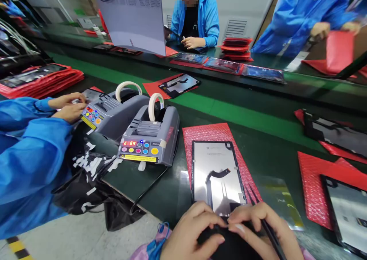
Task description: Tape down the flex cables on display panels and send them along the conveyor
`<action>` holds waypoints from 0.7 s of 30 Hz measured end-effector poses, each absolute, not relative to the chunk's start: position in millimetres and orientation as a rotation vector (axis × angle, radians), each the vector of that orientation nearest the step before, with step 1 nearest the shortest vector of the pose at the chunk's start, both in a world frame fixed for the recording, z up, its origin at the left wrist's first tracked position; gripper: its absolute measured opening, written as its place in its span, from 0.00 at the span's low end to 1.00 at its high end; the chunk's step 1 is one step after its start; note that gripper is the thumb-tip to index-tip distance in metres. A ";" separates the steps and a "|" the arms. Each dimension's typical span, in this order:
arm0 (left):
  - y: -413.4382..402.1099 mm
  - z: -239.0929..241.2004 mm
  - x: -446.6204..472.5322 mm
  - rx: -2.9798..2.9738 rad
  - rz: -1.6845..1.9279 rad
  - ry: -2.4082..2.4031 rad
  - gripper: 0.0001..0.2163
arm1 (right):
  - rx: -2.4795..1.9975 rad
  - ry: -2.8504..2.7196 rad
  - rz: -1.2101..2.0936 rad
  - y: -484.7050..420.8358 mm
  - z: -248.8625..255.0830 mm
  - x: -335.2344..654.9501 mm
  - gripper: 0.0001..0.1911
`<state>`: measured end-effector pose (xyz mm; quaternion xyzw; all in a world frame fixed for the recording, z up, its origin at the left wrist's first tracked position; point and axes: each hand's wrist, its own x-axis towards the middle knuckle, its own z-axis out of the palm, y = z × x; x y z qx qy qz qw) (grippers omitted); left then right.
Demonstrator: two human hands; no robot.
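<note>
A tablet screen panel [217,164] lies silver back up on a red bubble-wrap bag [206,132], with a dark bent flex cable [215,173] across its back. My left hand [195,231] is at the panel's lower edge, thumb and fingers closed towards each other. Whatever sits between those fingertips is too small to make out. Black tweezers [271,235] are held in my right hand [265,229], their tips pointing up and away. Its thumb and forefinger also come together close to my left fingertips, over something dark. My hands hide the panel's bottom edge.
Left of the panel stand two tape dispensers [149,137] [114,109]. A clear sheet with yellow film [282,200] lies to the right, near more panels [348,214] on red bags. Co-workers in blue [31,145] work at left and across the bench.
</note>
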<state>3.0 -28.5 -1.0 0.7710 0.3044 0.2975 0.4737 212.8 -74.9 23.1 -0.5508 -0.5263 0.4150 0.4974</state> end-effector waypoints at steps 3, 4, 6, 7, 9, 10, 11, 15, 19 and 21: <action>-15.2 -4.3 0.9 2.209 0.799 0.960 0.16 | -1.373 -1.106 0.864 -64.8 21.5 226.1 0.23; -9.2 -5.3 0.2 2.380 0.808 1.040 0.16 | -1.379 -1.073 0.833 -62.8 20.8 231.1 0.23; 3.0 -7.2 -0.6 2.692 0.755 1.131 0.16 | -1.403 -1.065 0.818 -60.0 20.7 238.4 0.22; 8.5 -8.1 -0.9 2.790 0.706 1.153 0.15 | -1.422 -1.094 0.840 -58.7 21.0 239.8 0.21; 16.8 -9.8 -1.3 2.865 0.610 1.194 0.15 | -1.475 -1.182 0.923 -55.4 20.9 237.9 0.19; 19.3 -10.6 -1.5 2.863 0.576 1.223 0.15 | -1.486 -1.229 0.967 -53.2 19.9 235.1 0.19; 20.8 -11.5 -1.9 2.852 0.556 1.245 0.15 | -1.485 -1.274 1.017 -50.5 18.1 231.5 0.19; 21.6 -15.1 -3.4 2.793 0.513 1.263 0.16 | -1.460 -1.363 1.187 -35.4 5.8 216.3 0.20; 23.9 -17.4 -4.2 2.776 0.515 1.170 0.15 | -1.461 -1.446 1.286 -17.8 -3.8 206.8 0.21; 25.7 -17.6 -4.9 2.749 0.543 1.148 0.15 | -1.462 -1.480 1.282 -10.2 -6.1 203.7 0.22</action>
